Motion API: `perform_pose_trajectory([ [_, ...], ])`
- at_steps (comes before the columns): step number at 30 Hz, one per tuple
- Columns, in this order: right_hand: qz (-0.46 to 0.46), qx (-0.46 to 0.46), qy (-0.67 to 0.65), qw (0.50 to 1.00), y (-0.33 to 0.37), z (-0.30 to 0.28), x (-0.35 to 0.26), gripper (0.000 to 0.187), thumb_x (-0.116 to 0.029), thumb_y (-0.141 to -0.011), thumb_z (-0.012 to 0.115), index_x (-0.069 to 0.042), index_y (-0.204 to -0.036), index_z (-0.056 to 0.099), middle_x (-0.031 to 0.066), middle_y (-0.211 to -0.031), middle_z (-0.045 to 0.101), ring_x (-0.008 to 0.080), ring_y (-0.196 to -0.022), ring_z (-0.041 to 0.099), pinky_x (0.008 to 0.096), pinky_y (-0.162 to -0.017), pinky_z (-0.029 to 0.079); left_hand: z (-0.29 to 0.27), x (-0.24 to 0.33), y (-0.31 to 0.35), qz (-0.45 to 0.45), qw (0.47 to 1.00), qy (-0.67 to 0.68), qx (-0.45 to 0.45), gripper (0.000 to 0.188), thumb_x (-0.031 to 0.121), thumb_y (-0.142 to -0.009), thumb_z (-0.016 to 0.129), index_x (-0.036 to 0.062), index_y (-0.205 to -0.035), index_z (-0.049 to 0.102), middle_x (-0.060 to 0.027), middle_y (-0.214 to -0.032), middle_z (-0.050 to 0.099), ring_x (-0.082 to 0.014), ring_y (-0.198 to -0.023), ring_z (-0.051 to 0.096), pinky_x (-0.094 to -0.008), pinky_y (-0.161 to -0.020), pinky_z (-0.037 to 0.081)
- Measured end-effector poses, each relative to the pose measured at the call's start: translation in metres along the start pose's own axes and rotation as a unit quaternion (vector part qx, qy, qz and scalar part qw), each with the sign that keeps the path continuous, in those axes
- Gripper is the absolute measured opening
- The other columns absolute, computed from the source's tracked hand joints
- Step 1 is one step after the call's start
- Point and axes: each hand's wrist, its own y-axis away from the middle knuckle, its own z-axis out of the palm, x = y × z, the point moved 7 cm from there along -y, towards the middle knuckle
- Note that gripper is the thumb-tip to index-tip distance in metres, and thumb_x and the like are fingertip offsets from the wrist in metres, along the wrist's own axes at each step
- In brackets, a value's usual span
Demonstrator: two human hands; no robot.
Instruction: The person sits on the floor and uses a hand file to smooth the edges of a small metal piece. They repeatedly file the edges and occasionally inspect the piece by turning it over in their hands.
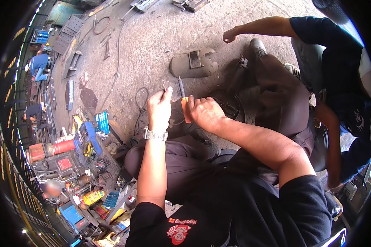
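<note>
In front of me my right hand [207, 114] grips a pencil-like tool [182, 87] with an orange handle, a grey shaft and a thin pointed tip. The tip points away from me; the tool's exact kind I cannot make out. To its left my left hand [160, 108] is raised with the fingers curled and the thumb pressed against them. Something thin may be in that pinch, but it is too small to tell. Beyond both hands a worn welding mask [181, 64] with a dark window lies on the concrete.
Another person [329, 53] sits close on my right, one hand stretched forward. On my left lie tools, a blue toolbox [89, 138], a red cylinder [64, 147] and a yellow pack [93, 197]. A cable [118, 61] crosses the floor. Other people [39, 66] work at far left.
</note>
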Motion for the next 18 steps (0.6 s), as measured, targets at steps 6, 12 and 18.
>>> perform_pose_trajectory([
  [6, 0.001, 0.003, 0.004, 1.0, -0.0044, -0.0036, 0.0026, 0.049, -0.015, -0.089, 0.058, 0.011, -0.131, 0.056, 0.0127, -0.092, 0.071, 0.0241, -0.084, 0.071, 0.0361, -0.079, 0.054, -0.0006, 0.0041, -0.0038, 0.006, 1.0, -0.008, 0.001, 0.046, 0.028, -0.101, 0.066, -0.0035, -0.069, 0.054, -0.0021, -0.057, 0.039, -0.0108, -0.059, 0.033, -0.0351, -0.052, 0.03],
  [12, 0.004, -0.01, 0.002, 1.0, -0.0066, -0.0013, 0.0037, 0.049, -0.015, -0.089, 0.059, 0.01, -0.131, 0.057, 0.0125, -0.092, 0.07, 0.024, -0.085, 0.071, 0.0362, -0.079, 0.054, -0.0008, 0.0032, -0.0032, 0.01, 1.0, -0.01, -0.004, 0.047, 0.028, -0.101, 0.066, -0.0032, -0.069, 0.053, -0.0026, -0.057, 0.039, -0.0109, -0.058, 0.033, -0.0352, -0.052, 0.029],
  [18, 0.007, -0.009, 0.0, 1.0, -0.0061, 0.0011, 0.0048, 0.049, -0.016, -0.089, 0.058, 0.009, -0.132, 0.056, 0.0119, -0.092, 0.07, 0.024, -0.084, 0.07, 0.0364, -0.079, 0.053, -0.0018, 0.0027, -0.0029, 0.018, 0.999, -0.026, -0.005, 0.046, 0.028, -0.1, 0.067, -0.0039, -0.069, 0.054, -0.0041, -0.057, 0.039, -0.0116, -0.057, 0.033, -0.0357, -0.051, 0.03],
])
